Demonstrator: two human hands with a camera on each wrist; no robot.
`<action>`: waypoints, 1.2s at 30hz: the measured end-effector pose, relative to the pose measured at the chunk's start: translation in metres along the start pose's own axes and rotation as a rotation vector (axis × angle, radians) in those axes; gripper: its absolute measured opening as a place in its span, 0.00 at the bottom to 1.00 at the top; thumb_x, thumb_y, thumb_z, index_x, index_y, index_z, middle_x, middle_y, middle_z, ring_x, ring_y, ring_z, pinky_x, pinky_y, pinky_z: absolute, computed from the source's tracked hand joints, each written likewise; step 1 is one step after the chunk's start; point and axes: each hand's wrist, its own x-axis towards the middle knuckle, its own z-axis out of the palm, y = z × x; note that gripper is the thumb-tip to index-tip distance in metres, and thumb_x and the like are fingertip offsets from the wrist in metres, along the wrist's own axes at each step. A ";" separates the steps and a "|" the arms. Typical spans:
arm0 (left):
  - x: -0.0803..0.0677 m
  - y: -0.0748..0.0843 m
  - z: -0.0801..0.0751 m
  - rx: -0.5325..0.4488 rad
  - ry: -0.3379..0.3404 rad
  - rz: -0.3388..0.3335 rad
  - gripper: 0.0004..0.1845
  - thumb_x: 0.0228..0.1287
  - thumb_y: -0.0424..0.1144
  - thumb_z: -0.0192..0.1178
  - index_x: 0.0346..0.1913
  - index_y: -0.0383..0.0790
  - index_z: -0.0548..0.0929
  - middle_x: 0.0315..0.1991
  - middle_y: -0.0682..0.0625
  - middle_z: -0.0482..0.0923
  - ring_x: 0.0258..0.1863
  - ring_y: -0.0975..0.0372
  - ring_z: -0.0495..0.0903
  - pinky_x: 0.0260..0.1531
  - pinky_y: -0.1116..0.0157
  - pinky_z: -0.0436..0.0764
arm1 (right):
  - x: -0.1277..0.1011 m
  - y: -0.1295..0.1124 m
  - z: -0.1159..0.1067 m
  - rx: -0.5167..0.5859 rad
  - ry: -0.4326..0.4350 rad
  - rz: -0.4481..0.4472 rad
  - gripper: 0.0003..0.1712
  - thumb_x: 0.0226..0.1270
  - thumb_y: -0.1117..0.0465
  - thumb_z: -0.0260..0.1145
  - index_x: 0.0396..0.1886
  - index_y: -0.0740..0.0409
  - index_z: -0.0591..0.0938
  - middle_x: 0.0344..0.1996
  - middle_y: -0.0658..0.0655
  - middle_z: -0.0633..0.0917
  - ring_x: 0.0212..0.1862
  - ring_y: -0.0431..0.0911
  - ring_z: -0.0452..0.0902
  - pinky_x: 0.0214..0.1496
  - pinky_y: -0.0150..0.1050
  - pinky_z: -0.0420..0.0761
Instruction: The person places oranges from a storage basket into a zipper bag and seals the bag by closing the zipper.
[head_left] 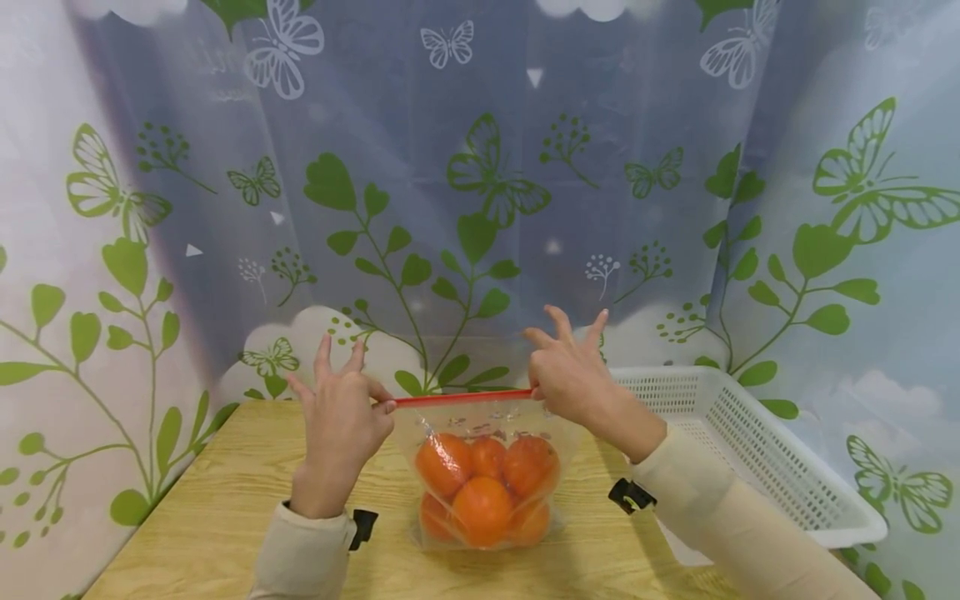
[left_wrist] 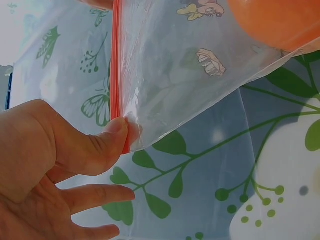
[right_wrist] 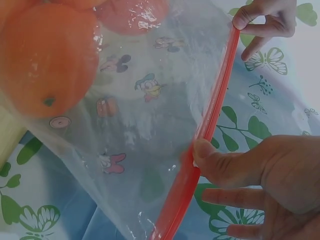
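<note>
A clear zip bag [head_left: 480, 421] with a red zip strip stands upright on the table, cartoon figures printed on its film. Several orange, round fruits [head_left: 482, 510], which look like oranges, fill its lower part. My left hand [head_left: 341, 425] pinches the left end of the red strip between thumb and forefinger, the other fingers spread. Along the same strip, toward its right part, my right hand [head_left: 570, 375] pinches with thumb and forefinger; in the right wrist view the strip runs on past this thumb [right_wrist: 215, 157].
A white perforated plastic basket [head_left: 795, 467] stands on the right side of the wooden table [head_left: 217, 500], partly behind my right forearm. A curtain [head_left: 390, 108] printed with leaves and butterflies hangs behind and at both sides.
</note>
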 end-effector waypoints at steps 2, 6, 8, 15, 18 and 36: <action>0.000 0.000 0.000 -0.002 -0.004 0.001 0.02 0.55 0.32 0.74 0.32 0.40 0.94 0.76 0.37 0.65 0.83 0.38 0.43 0.66 0.17 0.37 | -0.001 0.001 0.000 0.001 -0.001 0.000 0.09 0.57 0.58 0.80 0.20 0.45 0.90 0.72 0.59 0.76 0.82 0.68 0.48 0.62 0.92 0.41; 0.000 0.000 0.000 -0.006 -0.008 0.000 0.02 0.55 0.32 0.74 0.31 0.40 0.94 0.76 0.37 0.65 0.83 0.38 0.43 0.67 0.17 0.36 | -0.004 0.005 0.001 -0.007 0.004 -0.001 0.10 0.58 0.58 0.80 0.19 0.45 0.90 0.72 0.60 0.77 0.81 0.68 0.48 0.62 0.92 0.41; 0.000 -0.001 0.000 -0.007 -0.008 -0.001 0.02 0.55 0.32 0.74 0.31 0.40 0.94 0.76 0.37 0.65 0.83 0.38 0.44 0.67 0.18 0.37 | -0.005 0.007 0.002 -0.011 0.005 0.000 0.10 0.58 0.59 0.80 0.19 0.45 0.89 0.72 0.59 0.77 0.81 0.68 0.48 0.62 0.93 0.41; 0.000 -0.001 0.000 -0.005 -0.015 -0.008 0.02 0.56 0.33 0.74 0.32 0.39 0.94 0.76 0.37 0.66 0.83 0.39 0.44 0.67 0.18 0.38 | -0.007 0.012 0.002 -0.005 -0.008 0.010 0.09 0.58 0.59 0.80 0.21 0.44 0.90 0.72 0.60 0.76 0.81 0.68 0.48 0.62 0.92 0.40; 0.000 -0.002 0.000 -0.004 -0.015 -0.008 0.02 0.56 0.33 0.74 0.32 0.39 0.94 0.76 0.37 0.66 0.83 0.38 0.44 0.67 0.18 0.37 | -0.008 0.014 0.002 -0.014 -0.011 0.011 0.08 0.57 0.59 0.80 0.21 0.44 0.90 0.72 0.60 0.76 0.81 0.68 0.48 0.62 0.93 0.40; -0.001 -0.002 -0.002 -0.007 -0.023 -0.017 0.01 0.57 0.34 0.74 0.31 0.40 0.94 0.77 0.39 0.65 0.83 0.39 0.43 0.67 0.18 0.35 | -0.015 0.028 0.000 -0.029 -0.018 0.034 0.09 0.57 0.59 0.80 0.21 0.43 0.90 0.71 0.60 0.78 0.80 0.68 0.50 0.61 0.93 0.42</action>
